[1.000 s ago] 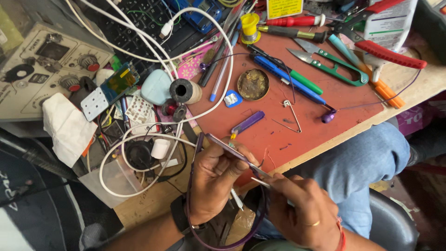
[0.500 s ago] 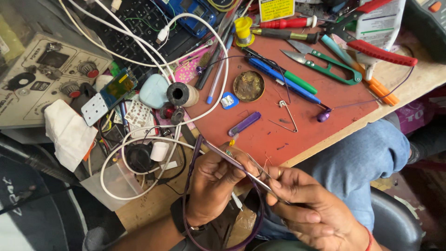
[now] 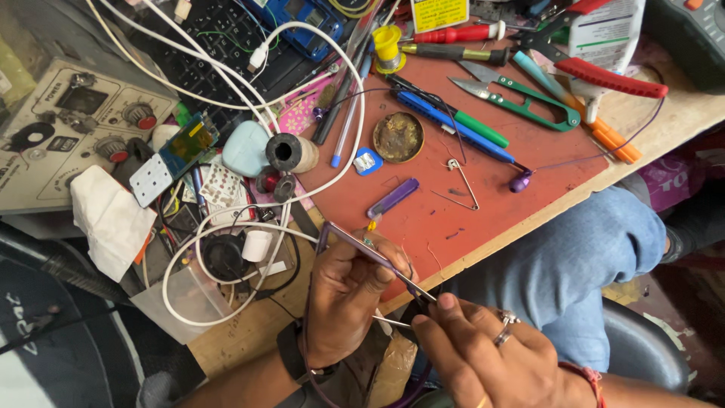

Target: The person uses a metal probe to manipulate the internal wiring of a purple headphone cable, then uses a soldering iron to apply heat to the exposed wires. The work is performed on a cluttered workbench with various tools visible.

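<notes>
While both hands meet at the near edge of the red mat (image 3: 521,162), the scene reads as follows.

Left hand (image 3: 343,302): fingers closed around a pair of tweezers (image 3: 377,261), gripped near mid-length, tips angled toward the right fingers.
Right hand (image 3: 483,355): thumb and forefinger pinched together at the tweezer tips; the item between them is too small to identify.
Purple wire (image 3: 313,264): runs along the left fingers and loops down under both hands.
Beyond the left fingers: a purple pen-shaped tool (image 3: 393,198), a safety pin (image 3: 462,181), a round tin (image 3: 398,137).
Left of the left fingers: a white cable (image 3: 226,317) coiled on the bench.
</notes>
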